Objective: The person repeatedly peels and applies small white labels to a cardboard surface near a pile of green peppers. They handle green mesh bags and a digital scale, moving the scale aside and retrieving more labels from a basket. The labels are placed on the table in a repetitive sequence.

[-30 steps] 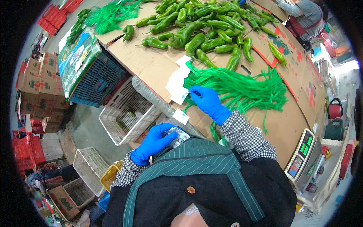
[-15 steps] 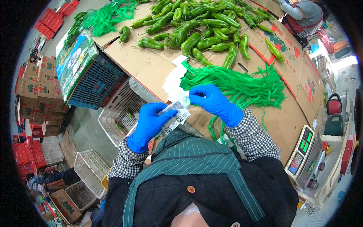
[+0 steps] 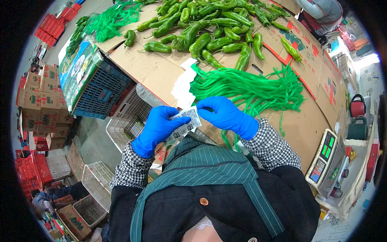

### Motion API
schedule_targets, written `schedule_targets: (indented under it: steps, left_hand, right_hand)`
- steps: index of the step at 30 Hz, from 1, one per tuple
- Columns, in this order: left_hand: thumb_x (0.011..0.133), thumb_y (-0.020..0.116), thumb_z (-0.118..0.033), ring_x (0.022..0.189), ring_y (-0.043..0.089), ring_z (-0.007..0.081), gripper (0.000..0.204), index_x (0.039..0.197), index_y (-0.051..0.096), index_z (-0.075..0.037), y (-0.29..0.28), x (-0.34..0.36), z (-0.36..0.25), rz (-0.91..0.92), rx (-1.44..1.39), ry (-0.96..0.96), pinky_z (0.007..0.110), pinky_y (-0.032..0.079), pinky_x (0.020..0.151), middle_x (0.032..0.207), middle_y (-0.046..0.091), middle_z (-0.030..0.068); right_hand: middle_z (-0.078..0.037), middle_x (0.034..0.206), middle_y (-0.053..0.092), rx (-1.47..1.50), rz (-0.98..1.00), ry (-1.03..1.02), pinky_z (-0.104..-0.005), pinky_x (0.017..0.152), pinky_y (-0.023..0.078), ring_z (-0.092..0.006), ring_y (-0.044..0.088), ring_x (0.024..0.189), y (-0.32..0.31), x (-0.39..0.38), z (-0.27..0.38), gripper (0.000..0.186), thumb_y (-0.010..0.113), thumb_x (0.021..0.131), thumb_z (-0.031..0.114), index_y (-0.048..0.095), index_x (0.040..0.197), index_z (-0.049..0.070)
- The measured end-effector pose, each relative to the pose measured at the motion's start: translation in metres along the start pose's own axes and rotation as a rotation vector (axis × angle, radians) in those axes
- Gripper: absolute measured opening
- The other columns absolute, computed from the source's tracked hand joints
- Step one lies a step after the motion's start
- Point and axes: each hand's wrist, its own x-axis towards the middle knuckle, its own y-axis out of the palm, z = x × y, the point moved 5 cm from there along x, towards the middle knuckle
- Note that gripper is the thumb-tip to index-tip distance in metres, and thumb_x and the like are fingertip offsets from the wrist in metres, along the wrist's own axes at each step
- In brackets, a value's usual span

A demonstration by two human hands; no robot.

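Printed white label stickers are pinched in my blue-gloved left hand, just above the striped apron. My right hand, gloved in blue too, has its thumb and forefinger closed at the labels' upper right corner. Beyond both hands, white label pieces lie in a ragged strip on the cardboard-covered table. A bundle of green mesh net sleeves spreads to the right of that strip. Farther back is a heap of long green peppers.
A digital scale stands at the right. Beside the table's left edge are a blue crate and a white plastic basket. More green netting lies at the far left. Another person is at the far right.
My right hand has moved slightly left and down, its fingertips now at the labels' corner. My left hand has shifted slightly left and up with the labels.
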Motion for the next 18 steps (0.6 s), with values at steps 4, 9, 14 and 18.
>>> schedule_targets:
  steps: [4,9,14,18]
  left_hand:
    - [0.077,0.073,-0.023,0.058,0.062,0.0101,0.028,0.089,0.069,0.002,0.001,-0.001,-0.003,0.007,-0.006,-0.030,0.024,0.048,0.052,0.071,0.068,0.0106]
    - [0.078,0.073,-0.023,0.059,0.062,0.0109,0.029,0.091,0.068,0.003,0.000,0.001,0.000,0.009,0.031,-0.007,0.025,0.049,0.054,0.071,0.068,0.0111]
    - [0.078,0.072,-0.022,0.066,0.060,0.0106,0.029,0.093,0.067,0.002,0.003,0.002,0.006,0.010,-0.049,0.018,0.026,0.048,0.059,0.076,0.067,0.0093]
    - [0.078,0.072,-0.018,0.073,0.058,0.0092,0.024,0.090,0.066,0.001,0.000,-0.005,0.012,0.079,-0.075,0.079,0.026,0.047,0.065,0.078,0.065,0.0055]
  right_hand:
    - [-0.010,0.082,0.065,-0.004,0.019,-0.014,-0.0279,0.066,0.048,-0.0140,0.060,0.073,0.001,0.000,0.000,0.018,0.060,0.084,0.013,0.064,0.097,0.001]
    - [-0.012,0.081,0.064,0.174,-0.008,-0.049,-0.0312,0.064,0.047,-0.0185,0.060,0.071,0.006,0.000,-0.004,0.019,0.061,0.083,0.018,0.063,0.093,0.001]
    - [-0.011,0.084,0.065,0.240,-0.020,-0.081,-0.0306,0.067,0.048,-0.0171,0.061,0.075,0.007,-0.001,-0.002,0.023,0.066,0.080,0.018,0.063,0.095,0.000]
    - [-0.011,0.089,0.066,0.268,0.030,0.023,-0.0297,0.071,0.049,-0.0151,0.061,0.079,0.006,0.004,-0.025,0.026,0.068,0.079,0.014,0.063,0.100,0.000]
